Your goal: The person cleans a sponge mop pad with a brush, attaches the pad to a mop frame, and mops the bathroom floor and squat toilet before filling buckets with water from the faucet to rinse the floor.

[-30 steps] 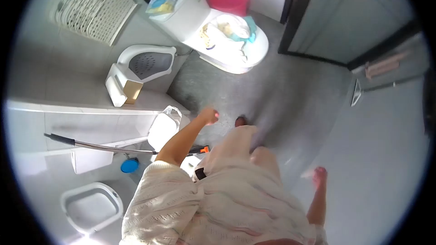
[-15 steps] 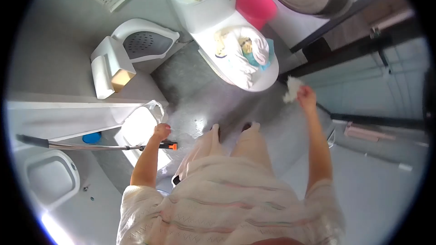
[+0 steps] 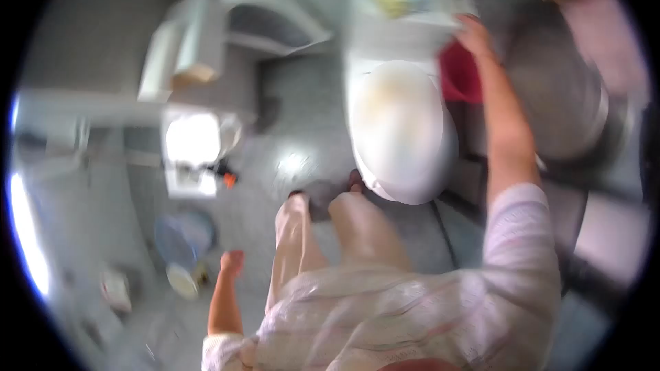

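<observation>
While the right hand hovered by the toilet tank, the left hand hung low. Blur hid both grips.

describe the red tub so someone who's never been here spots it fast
Find the white toilet and follow its right edge up towards the tank. The red tub shows there, just below the right hand in the picture, partly hidden by the forearm. Its red sets it apart from the white toilet and round grey vessel.

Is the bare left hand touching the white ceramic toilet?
No, the bare left hand is over the grey floor, apart from the white toilet.
</observation>
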